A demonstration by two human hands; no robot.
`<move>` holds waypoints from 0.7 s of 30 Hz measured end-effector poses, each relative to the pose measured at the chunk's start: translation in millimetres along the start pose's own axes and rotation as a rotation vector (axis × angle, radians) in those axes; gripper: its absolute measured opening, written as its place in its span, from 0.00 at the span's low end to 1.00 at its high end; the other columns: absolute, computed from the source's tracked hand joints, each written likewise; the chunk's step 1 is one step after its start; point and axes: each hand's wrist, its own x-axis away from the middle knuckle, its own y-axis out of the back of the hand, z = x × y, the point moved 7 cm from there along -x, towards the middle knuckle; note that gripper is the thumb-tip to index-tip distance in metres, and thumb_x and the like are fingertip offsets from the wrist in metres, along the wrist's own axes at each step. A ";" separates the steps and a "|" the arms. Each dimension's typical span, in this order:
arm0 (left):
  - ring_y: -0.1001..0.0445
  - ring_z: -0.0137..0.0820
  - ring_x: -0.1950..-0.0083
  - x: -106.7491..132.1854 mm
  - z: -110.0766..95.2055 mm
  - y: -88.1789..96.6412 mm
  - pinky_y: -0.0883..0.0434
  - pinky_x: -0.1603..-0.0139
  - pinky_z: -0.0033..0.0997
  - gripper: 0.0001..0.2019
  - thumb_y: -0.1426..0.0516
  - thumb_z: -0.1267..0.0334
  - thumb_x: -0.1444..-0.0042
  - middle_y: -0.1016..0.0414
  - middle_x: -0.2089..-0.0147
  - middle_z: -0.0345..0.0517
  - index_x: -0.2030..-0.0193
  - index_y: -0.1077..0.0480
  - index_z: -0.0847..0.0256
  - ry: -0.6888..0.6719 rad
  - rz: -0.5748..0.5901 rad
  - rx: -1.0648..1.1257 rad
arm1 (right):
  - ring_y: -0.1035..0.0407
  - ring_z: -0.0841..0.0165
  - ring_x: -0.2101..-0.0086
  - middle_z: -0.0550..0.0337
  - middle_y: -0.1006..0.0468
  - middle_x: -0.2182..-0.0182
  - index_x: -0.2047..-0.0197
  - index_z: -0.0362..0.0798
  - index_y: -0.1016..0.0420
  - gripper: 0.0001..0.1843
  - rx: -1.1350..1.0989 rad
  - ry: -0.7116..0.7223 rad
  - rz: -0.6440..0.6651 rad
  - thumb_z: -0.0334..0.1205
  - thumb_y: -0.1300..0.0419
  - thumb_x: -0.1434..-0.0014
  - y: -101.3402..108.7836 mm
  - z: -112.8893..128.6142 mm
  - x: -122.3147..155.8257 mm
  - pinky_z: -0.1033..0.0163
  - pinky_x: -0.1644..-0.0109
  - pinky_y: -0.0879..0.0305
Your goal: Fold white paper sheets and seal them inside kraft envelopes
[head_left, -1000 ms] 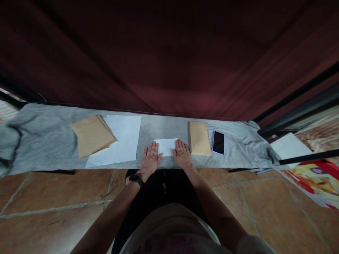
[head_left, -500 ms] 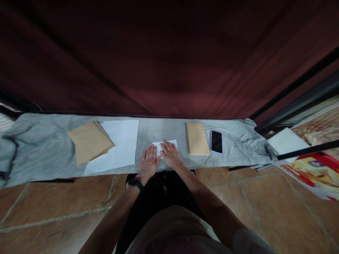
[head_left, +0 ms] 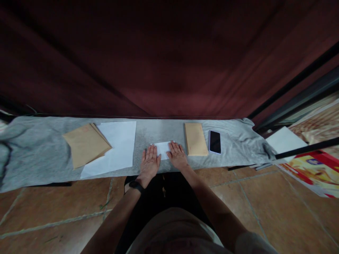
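Observation:
A small folded white paper (head_left: 163,149) lies on the grey cloth (head_left: 164,130) in front of me. My left hand (head_left: 150,161) rests flat on its left end, fingers stretched out. On its right end lies my right hand (head_left: 178,155), also flat, with the fingers pointing away from me. Both hands partly cover the paper, so its ends are hidden. Just right of my right hand sits a stack of brown envelopes (head_left: 196,139). Left of my left hand are white paper sheets (head_left: 122,141).
More brown envelopes (head_left: 86,144) lie fanned over the sheets' left part. A phone (head_left: 215,142) rests right of the envelope stack. A dark red curtain (head_left: 169,70) hangs behind the bench. At the far right are a red and yellow box (head_left: 317,173) and a black bar (head_left: 307,150).
My right hand has slid to the right along the folded paper, baring more of its middle. My left hand stays on the left end. The view has shifted slightly.

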 end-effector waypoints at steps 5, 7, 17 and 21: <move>0.55 0.40 0.21 -15.2 -36.3 -10.5 0.54 0.22 0.48 0.30 0.63 0.57 0.29 0.48 0.23 0.59 0.26 0.48 0.73 -0.078 0.085 0.030 | 0.48 0.59 0.30 0.50 0.45 0.27 0.25 0.43 0.47 0.31 -0.005 0.020 0.019 0.44 0.54 0.27 -1.3 0.8 -0.3 0.48 0.26 0.55; 0.55 0.40 0.21 -19.2 -40.7 -14.0 0.53 0.22 0.48 0.30 0.63 0.57 0.28 0.48 0.23 0.59 0.26 0.47 0.74 -0.069 0.098 0.026 | 0.48 0.60 0.30 0.50 0.46 0.27 0.25 0.44 0.47 0.30 -0.002 0.022 0.029 0.41 0.54 0.27 -1.9 0.5 -0.2 0.48 0.26 0.55; 0.55 0.42 0.21 -15.3 -16.8 -13.3 0.54 0.23 0.49 0.31 0.60 0.55 0.29 0.50 0.23 0.59 0.25 0.50 0.71 -0.023 0.059 -0.014 | 0.47 0.58 0.30 0.48 0.43 0.28 0.26 0.43 0.45 0.30 0.008 0.016 0.009 0.45 0.52 0.27 -3.1 0.4 0.2 0.47 0.27 0.54; 0.54 0.42 0.21 -12.8 -8.6 -9.9 0.54 0.23 0.49 0.32 0.60 0.54 0.29 0.49 0.23 0.60 0.24 0.50 0.72 0.000 0.037 -0.014 | 0.47 0.57 0.30 0.48 0.43 0.28 0.26 0.43 0.45 0.30 0.004 0.025 -0.013 0.45 0.53 0.26 -2.3 0.3 0.9 0.46 0.27 0.54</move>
